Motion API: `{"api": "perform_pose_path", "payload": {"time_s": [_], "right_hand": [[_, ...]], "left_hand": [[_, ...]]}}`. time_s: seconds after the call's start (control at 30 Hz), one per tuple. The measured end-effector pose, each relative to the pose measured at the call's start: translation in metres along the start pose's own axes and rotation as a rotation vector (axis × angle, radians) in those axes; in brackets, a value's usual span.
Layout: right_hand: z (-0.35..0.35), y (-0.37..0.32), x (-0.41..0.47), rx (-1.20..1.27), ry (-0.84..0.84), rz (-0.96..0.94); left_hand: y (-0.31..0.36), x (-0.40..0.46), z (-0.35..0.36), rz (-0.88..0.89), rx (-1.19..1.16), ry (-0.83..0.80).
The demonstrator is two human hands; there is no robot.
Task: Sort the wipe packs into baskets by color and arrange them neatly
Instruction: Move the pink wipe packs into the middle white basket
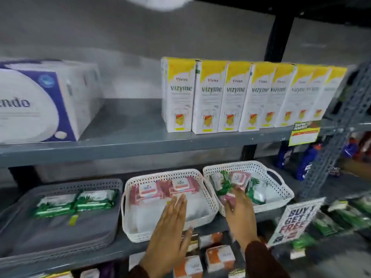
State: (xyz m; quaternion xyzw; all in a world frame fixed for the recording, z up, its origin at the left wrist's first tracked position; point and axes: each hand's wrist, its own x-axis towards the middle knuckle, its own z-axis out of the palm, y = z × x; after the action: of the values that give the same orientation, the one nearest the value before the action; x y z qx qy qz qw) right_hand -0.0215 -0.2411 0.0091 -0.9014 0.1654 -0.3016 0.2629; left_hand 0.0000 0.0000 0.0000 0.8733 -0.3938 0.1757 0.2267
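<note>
Sorting underway | right hand [239, 215] fingers clamp pink pack [228, 197] in mixed basket [281, 189] | left hand [170, 219] fingers flat, together | next: carry into pink basket [128, 217].

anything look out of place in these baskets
Yes: the right white basket is still mixed. Pink wipe packs lie jumbled and tilted among green packs there, while the middle white basket holds only pink and the grey basket only green.

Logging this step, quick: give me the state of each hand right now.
Left hand: open, fingers flat, over the middle white basket, holding nothing.
Right hand: in the right white basket, on a pink wipe pack; grip cannot be told.
</note>
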Motion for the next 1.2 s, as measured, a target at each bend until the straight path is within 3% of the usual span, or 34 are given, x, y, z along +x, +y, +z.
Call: {"api": "perform_pose_path", "payload": {"time_s": [0.13,0.27,0.43,0.53,0.6,0.8,0.9,1.07,1.2], "right_hand": [[-0.009,0.031,0.042,0.029,-0.286,0.265],[-0.008,0.065,0.092,-0.072,-0.542,0.246],[-0.008,0.086,0.141,-0.038,-0.816,0.185],[-0.008,0.084,0.161,-0.135,-1.155,0.174],[-0.011,0.082,0.172,-0.153,-1.282,0.2],[-0.013,0.088,0.177,-0.133,-1.202,0.15],[-0.021,0.086,0.171,-0.091,-0.989,0.149],[-0.031,0.05,0.161,0.247,-0.574,0.23],[-0.011,-0.006,0.145,0.45,-0.597,0.269]], "left_hand": [[0.004,0.014,0.049,-0.068,0.07,-0.116],[0.004,0.026,0.075,-0.115,0.152,-0.249],[0.011,0.027,0.088,-0.186,0.164,-0.18],[0.013,0.028,0.089,-0.185,0.161,-0.111],[0.012,0.029,0.091,-0.181,0.158,-0.081],[0.01,0.03,0.085,-0.179,0.164,-0.127],[0.0,0.027,0.076,-0.207,0.164,-0.165],[-0.026,0.014,0.063,-0.203,0.217,-0.145],[-0.039,0.012,0.06,-0.253,0.292,-0.143]]}}
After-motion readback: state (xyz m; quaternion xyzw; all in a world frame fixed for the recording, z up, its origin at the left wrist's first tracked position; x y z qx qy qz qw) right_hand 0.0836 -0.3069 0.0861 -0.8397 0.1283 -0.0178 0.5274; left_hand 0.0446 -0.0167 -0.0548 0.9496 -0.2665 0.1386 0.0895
